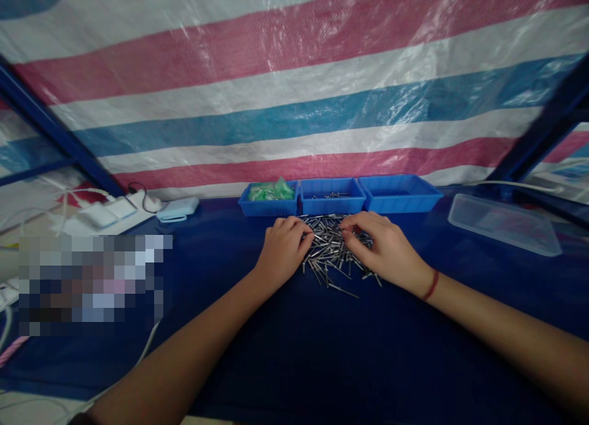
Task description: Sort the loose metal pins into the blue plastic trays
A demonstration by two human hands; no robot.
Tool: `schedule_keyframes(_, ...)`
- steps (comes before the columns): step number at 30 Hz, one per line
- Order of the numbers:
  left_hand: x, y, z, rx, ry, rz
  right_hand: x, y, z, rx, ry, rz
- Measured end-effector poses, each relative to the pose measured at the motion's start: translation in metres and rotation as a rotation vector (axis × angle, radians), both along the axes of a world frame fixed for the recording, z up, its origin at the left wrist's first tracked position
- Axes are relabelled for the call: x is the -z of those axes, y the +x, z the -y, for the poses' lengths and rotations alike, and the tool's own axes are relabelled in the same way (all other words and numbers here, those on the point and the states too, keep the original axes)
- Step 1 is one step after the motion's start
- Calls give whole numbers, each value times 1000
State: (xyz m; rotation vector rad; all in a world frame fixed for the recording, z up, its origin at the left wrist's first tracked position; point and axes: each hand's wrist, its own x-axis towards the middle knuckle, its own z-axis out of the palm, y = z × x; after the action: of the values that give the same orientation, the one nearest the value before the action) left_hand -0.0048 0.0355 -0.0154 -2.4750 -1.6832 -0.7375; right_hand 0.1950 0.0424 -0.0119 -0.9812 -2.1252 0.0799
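Left hand (284, 246), right hand (383, 244) curled at metal pins (327, 244), hiding some; cannot tell whether either grips any.

From close above the near edge of the tabletop (322, 351), the head camera is facing down toward the far edge.

On the table (331, 351) in front of me lay a pile of rivets (329, 247), the left hand (285, 247) at its left edge and the right hand (384, 247) at its right. Just behind it three bins stood in a row: the left bin (271, 209) held a bag (269, 192), the middle bin (332, 206) a few more rivets, and the right bin (402, 203) ended the line. Well to the right lay a lid or tray (504, 224); over at the left sat a power strip (110, 214). Behind everything hung a sheet (285, 121).
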Motion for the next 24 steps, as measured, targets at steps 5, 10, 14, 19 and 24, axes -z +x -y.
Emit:
schedule_keyframes(5,-6,-3,5,66,17,130,-5,-3,6,-33,-36,-10)
schedule_keyframes(10,-12,3,21,179,120,250,-11,-12,17,-124,-208,-152)
schedule_keyframes(14,-12,7,28,243,177,230,-12,-17,24,-161,-450,-378)
schedule_keyframes(19,-12,9,29,290,159,240,-12,-19,24,-183,-558,-531)
schedule_keyframes(24,-12,10,28,337,40,343,-11,-19,25,-199,-499,-479)
